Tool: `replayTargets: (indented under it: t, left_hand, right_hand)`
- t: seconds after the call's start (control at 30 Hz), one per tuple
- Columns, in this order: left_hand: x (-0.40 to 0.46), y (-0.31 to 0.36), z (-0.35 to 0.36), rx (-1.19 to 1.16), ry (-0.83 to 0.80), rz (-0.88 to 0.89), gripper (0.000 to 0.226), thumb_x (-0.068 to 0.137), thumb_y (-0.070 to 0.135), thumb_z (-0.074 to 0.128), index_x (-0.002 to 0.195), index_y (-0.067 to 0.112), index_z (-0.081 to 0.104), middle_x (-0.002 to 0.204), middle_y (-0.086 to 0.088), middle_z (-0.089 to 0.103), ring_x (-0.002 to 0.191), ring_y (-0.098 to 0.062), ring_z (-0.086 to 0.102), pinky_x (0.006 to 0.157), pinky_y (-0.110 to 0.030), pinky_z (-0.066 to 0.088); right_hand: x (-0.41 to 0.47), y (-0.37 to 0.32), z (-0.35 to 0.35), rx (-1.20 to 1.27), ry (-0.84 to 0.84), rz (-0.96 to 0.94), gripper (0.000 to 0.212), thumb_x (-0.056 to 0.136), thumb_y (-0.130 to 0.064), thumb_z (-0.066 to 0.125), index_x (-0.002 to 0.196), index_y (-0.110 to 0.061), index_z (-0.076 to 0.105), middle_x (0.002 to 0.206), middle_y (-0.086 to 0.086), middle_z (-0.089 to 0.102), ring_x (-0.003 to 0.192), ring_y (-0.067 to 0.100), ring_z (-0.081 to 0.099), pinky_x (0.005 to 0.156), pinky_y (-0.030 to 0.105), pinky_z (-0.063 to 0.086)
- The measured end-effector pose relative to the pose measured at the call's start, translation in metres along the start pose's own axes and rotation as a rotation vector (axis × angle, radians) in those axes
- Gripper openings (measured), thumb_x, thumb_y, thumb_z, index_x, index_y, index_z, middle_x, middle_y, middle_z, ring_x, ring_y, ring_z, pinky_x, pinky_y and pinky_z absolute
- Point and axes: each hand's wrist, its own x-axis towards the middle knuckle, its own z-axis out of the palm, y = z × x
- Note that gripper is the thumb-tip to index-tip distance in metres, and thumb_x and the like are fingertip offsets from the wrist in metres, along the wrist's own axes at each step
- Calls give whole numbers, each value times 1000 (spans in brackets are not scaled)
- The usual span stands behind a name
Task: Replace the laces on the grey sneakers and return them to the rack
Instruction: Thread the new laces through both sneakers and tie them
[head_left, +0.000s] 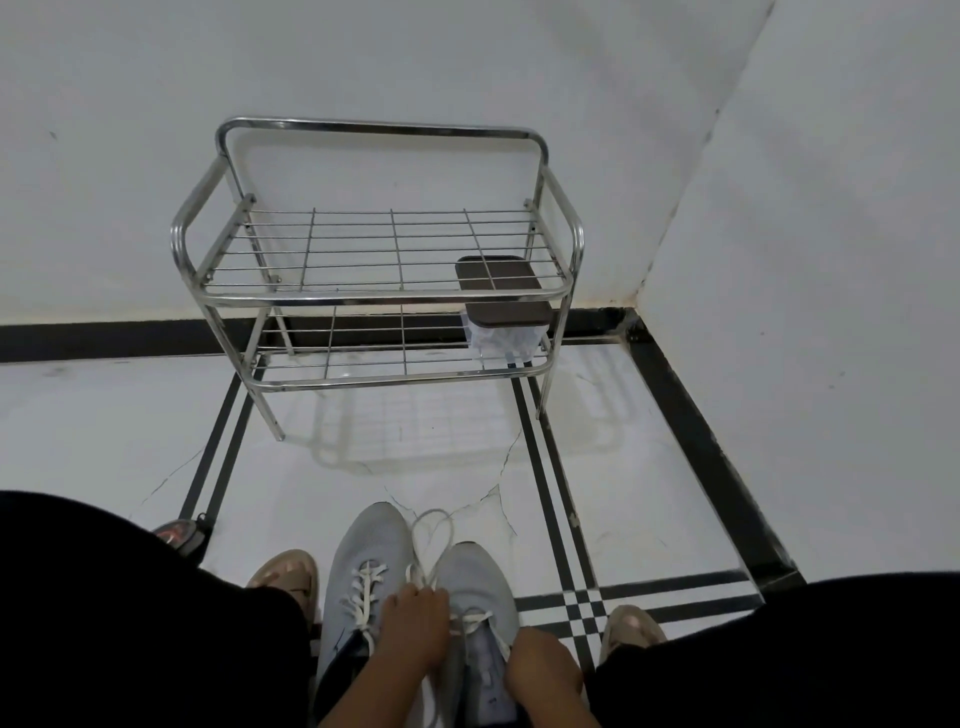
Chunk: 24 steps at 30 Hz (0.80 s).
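We find the left sneaker (363, 582) laced, both hands (415, 631) pinching lace (431, 540) on the right sneaker (480, 587), the rack (374, 296) awaiting both.

Left hand (415, 631) pinches the white lace (431, 540) over the right grey sneaker (480, 623); right hand (543, 670) grips its collar (left sneaker (363, 566) just beside, laced).

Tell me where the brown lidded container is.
The brown lidded container sits on the metal rack's lower shelf, at its right end, near the room corner.
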Motion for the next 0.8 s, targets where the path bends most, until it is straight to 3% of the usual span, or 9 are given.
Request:
replayTargets:
  t: [0.13,0.53,0.7,0.8]
  left_hand:
    - [-4,0,7,26,57,18,33,99,32,39,126,16,47,122,-7,62,122,-25,48,101,-38,32]
    - [0,0,3,-124,19,-78,24,99,31,38,114,20,53,117,1,65,109,-20,60,97,-37,35]
    - [3,0,5,-41,-23,-85,29,98,32,38,116,19,55,117,0,65,111,-21,60,103,-42,31]
    - [6,5,1,-161,-37,-154,42,93,45,35,114,17,60,117,-4,64,111,-25,57,102,-44,31]
  right_hand:
    - [2,1,1,36,-18,-11,35,99,-16,38,132,-12,50,139,7,49,127,23,50,101,32,44]
    - [10,2,5,62,-55,33,31,95,-15,45,122,-7,57,129,12,57,116,27,58,90,30,50]
    - [15,3,7,61,-41,44,31,94,-14,46,122,-7,58,129,13,57,117,28,59,91,32,51]
    - [18,5,7,66,-28,51,31,94,-14,48,122,-8,58,128,12,58,116,28,59,89,31,51]
